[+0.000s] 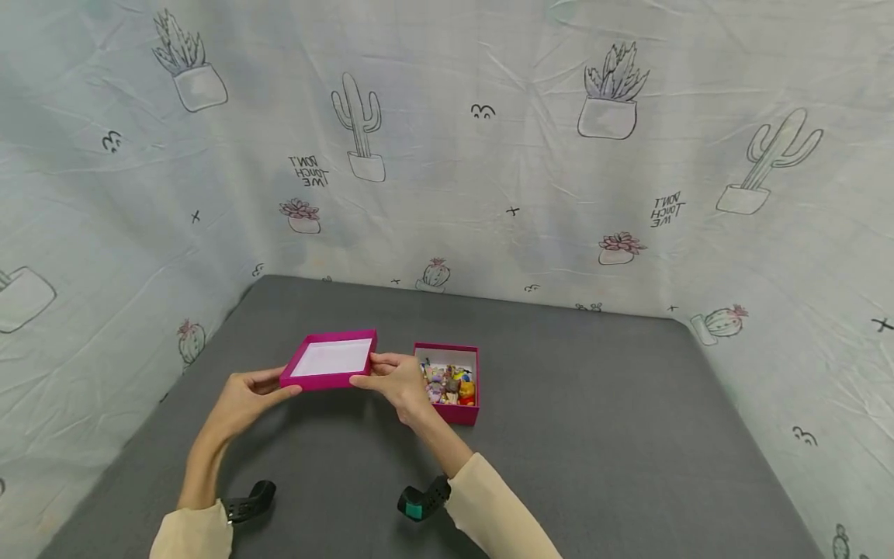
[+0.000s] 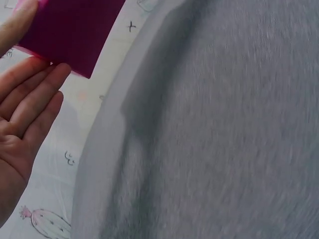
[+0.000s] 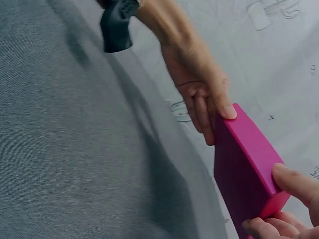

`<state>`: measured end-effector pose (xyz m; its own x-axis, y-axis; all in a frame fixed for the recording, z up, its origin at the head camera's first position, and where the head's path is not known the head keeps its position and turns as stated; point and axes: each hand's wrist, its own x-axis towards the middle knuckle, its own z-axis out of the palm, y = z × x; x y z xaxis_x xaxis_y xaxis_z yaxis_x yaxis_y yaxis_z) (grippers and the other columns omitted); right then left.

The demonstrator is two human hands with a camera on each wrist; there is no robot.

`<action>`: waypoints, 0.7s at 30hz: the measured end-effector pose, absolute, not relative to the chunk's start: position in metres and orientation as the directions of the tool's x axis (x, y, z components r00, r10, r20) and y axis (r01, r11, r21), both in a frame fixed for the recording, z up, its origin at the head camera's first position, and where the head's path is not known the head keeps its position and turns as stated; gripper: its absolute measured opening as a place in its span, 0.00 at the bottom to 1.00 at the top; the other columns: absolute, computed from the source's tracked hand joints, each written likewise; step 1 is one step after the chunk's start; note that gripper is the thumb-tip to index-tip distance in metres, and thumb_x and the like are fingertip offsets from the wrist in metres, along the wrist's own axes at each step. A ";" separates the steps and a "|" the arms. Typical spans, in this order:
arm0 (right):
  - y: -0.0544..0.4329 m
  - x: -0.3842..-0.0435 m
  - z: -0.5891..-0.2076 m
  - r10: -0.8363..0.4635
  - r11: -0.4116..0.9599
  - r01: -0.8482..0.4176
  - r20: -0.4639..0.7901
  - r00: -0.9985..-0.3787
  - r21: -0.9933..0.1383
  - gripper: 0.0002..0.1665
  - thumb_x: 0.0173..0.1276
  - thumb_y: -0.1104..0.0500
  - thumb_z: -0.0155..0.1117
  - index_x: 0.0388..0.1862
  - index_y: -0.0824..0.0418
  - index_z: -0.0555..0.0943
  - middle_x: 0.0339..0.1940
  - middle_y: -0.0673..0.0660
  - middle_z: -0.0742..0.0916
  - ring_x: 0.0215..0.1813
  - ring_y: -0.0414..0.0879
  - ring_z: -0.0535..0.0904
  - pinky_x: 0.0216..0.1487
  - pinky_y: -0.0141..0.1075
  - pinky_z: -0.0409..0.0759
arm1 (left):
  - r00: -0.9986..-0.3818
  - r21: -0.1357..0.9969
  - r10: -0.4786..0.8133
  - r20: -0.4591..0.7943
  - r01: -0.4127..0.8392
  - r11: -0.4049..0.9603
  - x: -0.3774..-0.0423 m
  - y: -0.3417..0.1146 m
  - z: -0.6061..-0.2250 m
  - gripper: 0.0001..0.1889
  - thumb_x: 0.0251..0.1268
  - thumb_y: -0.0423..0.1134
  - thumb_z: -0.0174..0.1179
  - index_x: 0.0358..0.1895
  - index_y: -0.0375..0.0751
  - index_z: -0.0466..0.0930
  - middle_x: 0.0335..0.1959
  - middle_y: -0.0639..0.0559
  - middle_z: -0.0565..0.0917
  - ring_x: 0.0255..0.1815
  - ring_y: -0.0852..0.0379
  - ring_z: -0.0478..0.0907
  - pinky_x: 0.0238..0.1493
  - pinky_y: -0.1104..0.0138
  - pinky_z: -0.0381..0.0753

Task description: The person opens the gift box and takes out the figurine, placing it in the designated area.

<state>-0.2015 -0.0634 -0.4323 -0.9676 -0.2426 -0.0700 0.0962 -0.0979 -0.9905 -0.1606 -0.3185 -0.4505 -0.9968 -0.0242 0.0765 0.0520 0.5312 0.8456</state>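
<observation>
A pink box lid (image 1: 328, 381) with a white inside is held up above the table, its hollow side facing the head camera. My left hand (image 1: 240, 402) grips its left end, thumb on the near wall and fingers at the far side. At the opposite end my right hand (image 1: 400, 382) pinches the corner, as the right wrist view also shows, with the thumb on the wall of the lid (image 3: 249, 144). Just right of the right hand stands the open pink box (image 1: 455, 414), holding several small colourful figurines (image 1: 450, 386); the hand covers part of its left side.
The grey table (image 1: 601, 435) extends on all sides of the box. White cloth (image 1: 447, 155) printed with cacti hangs behind it and along both sides. Each wrist wears a black camera mount (image 1: 253, 501).
</observation>
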 end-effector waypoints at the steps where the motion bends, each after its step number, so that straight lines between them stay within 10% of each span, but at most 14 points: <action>1: -0.065 -0.201 -0.433 -0.237 -0.087 0.095 -0.072 -0.969 -0.992 0.28 0.54 0.68 0.74 0.54 0.74 0.79 0.49 0.65 0.85 0.49 0.49 0.84 0.49 0.40 0.82 | -0.998 0.842 -0.024 0.065 0.042 0.539 -0.160 -0.320 -0.451 0.32 0.58 0.44 0.69 0.60 0.24 0.73 0.52 0.30 0.80 0.42 0.58 0.84 0.39 0.78 0.80; 8: -0.082 -0.198 -0.439 -0.184 0.039 0.043 -0.050 -0.982 -0.998 0.27 0.49 0.68 0.77 0.50 0.72 0.82 0.48 0.61 0.86 0.48 0.47 0.84 0.46 0.37 0.83 | -0.999 0.810 -0.019 0.034 0.016 0.586 -0.158 -0.333 -0.458 0.35 0.55 0.46 0.71 0.60 0.25 0.73 0.54 0.29 0.78 0.53 0.38 0.79 0.40 0.73 0.82; 21: -0.106 -0.199 -0.458 -0.155 0.201 -0.046 0.015 -0.988 -0.979 0.27 0.43 0.70 0.79 0.46 0.73 0.83 0.46 0.61 0.87 0.44 0.46 0.85 0.41 0.34 0.84 | -0.997 0.746 -0.069 0.029 -0.024 0.665 -0.158 -0.346 -0.465 0.37 0.50 0.44 0.74 0.60 0.24 0.72 0.56 0.27 0.74 0.57 0.35 0.74 0.44 0.59 0.84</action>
